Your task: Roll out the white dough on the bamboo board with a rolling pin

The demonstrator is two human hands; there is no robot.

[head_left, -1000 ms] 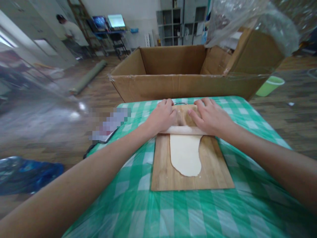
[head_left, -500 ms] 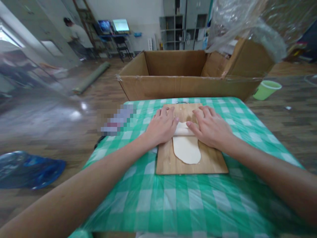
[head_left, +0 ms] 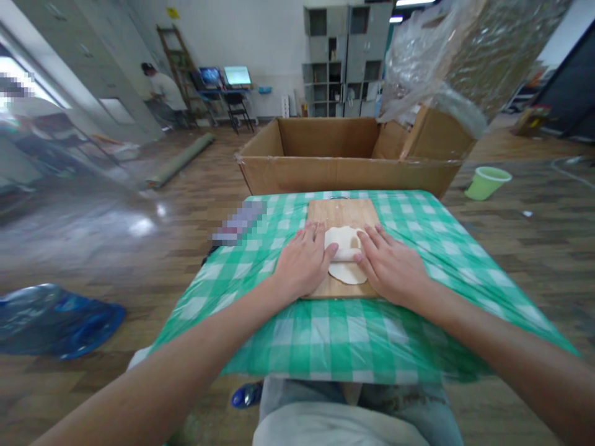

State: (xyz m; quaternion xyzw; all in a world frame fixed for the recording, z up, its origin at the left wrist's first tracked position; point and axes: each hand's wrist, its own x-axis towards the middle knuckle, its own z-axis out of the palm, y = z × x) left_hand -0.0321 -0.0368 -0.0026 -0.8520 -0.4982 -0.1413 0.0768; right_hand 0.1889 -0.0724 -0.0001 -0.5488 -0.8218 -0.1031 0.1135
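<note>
A pale sheet of dough (head_left: pixel 346 272) lies on a wooden cutting board (head_left: pixel 343 212), which sits on a table with a green checked cloth (head_left: pixel 325 334). The far part of the dough is rolled into a thick roll (head_left: pixel 341 241). My left hand (head_left: pixel 302 265) rests on the left end of the roll, fingers flat and together. My right hand (head_left: pixel 390 267) lies flat against the right end. Only a short flat tongue of dough shows between my hands.
A big open cardboard box (head_left: pixel 344 170) stands just beyond the table. A green bucket (head_left: pixel 486 183) is on the floor at right, a blue plastic bag (head_left: pixel 56 319) at left, and a rolled mat (head_left: pixel 179 161) further back. A person (head_left: pixel 162 93) stands by distant screens.
Both hands have moved toward me along the board, rolling the dough up. The roll is thicker and the flat part much shorter. The view has pulled back.
</note>
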